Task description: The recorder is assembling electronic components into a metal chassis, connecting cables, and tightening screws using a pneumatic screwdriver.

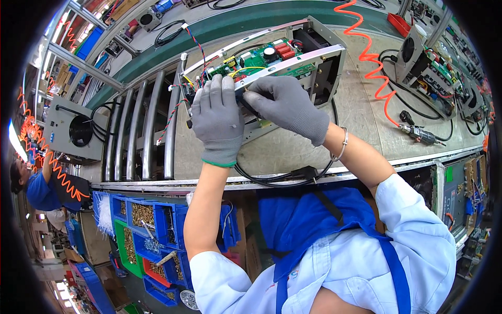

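Note:
A metal chassis (334, 51) with a green circuit board (251, 62) inside stands on the bench in front of me. My left hand (217, 112), in a grey glove, lies over its near left end with the fingers stretched out side by side. Beside it my right hand (287, 104), gloved too, is closed at the chassis's near side, thumb and forefinger pinched together. What they pinch is too small and covered to name. A short black piece shows between the hands. Loose red, blue and black wires (196, 41) rise from the chassis's left end.
Metal rollers (151, 125) lie left of the bench top, with a fan unit (78, 128) beyond. An orange coiled hose (374, 57) leads to a power driver (418, 133) at right. A black cable (266, 180) loops at the front edge. Screw bins (141, 214) sit below; a co-worker (42, 186) is far left.

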